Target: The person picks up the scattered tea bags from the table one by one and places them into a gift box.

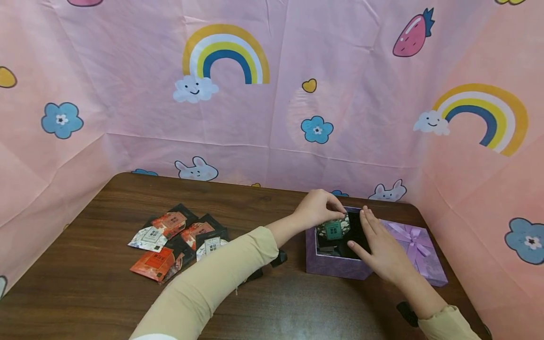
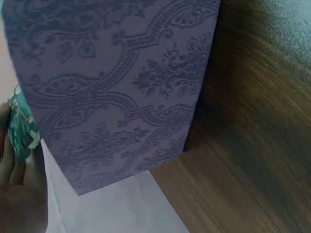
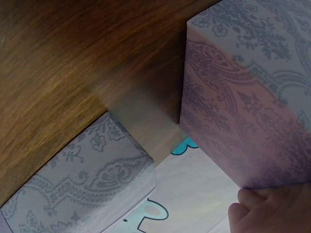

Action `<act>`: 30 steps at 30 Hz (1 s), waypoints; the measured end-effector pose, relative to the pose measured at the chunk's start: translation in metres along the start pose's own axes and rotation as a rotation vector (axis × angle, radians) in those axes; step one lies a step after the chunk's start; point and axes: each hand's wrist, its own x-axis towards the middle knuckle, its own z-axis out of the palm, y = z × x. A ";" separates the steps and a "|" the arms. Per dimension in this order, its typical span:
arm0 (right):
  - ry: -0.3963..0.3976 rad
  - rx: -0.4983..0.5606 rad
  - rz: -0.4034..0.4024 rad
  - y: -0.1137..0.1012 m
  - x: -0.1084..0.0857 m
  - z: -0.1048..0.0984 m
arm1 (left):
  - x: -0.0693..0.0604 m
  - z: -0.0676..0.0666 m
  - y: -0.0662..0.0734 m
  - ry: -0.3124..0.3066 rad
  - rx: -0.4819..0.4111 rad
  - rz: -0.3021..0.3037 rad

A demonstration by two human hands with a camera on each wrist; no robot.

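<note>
A purple patterned gift box (image 1: pixel 340 267) stands uncovered at the right of the table, black inside. My left hand (image 1: pixel 315 208) pinches the upper edge of a dark sachet with a green label and floral print (image 1: pixel 334 230), held at the left part of the box's opening. The left wrist view shows the fingers on that green sachet (image 2: pixel 23 130) past the box wall (image 2: pixel 116 92). With straight fingers, my right hand (image 1: pixel 379 248) lies over the box's right side; its fingertips (image 3: pixel 250 199) appear at the wall in the right wrist view.
Several sachets (image 1: pixel 158 263) in orange, white and black lie in a loose pile at the left, partly behind my left forearm. The purple lid with a ribbon bow (image 1: pixel 434 252) lies right of the box. Small black objects (image 1: pixel 406 313) lie near my right forearm and beside the pile.
</note>
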 end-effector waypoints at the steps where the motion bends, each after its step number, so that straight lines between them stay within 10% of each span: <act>1: 0.001 0.001 0.000 0.000 0.000 0.000 | 0.001 0.001 -0.001 -0.014 0.012 0.006; 13: -0.004 -0.007 0.004 -0.001 -0.001 0.001 | 0.002 0.015 -0.004 -0.141 0.150 0.047; 30: -0.013 0.004 0.018 0.000 -0.001 0.001 | 0.003 0.018 -0.009 -0.112 0.218 0.034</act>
